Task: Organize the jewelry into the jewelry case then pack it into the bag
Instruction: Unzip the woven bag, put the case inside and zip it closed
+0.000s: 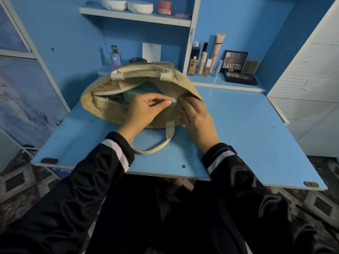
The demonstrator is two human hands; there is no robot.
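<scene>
A perfume bottle (115, 57) and MATTE eyeshadow palette (233, 61) are shown behind the blue table (238, 125); two white containers (114, 3) and a pink jar (164, 7) are shelved above.

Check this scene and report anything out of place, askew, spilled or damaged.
Nothing is spilled or damaged. The bag lies on its side, mostly unzipped, with the teal case showing inside. The left hand pinches the zip pull; the right hand holds the bag's edge.

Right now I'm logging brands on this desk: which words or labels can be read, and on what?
"MATTE": lid of the eyeshadow palette.
Small line under it: too blurred.
Logo on the perfume bottle: too blurred.
Print on the white card: mostly hidden behind the bag.
Labels on the makeup tubes: too small.
</scene>
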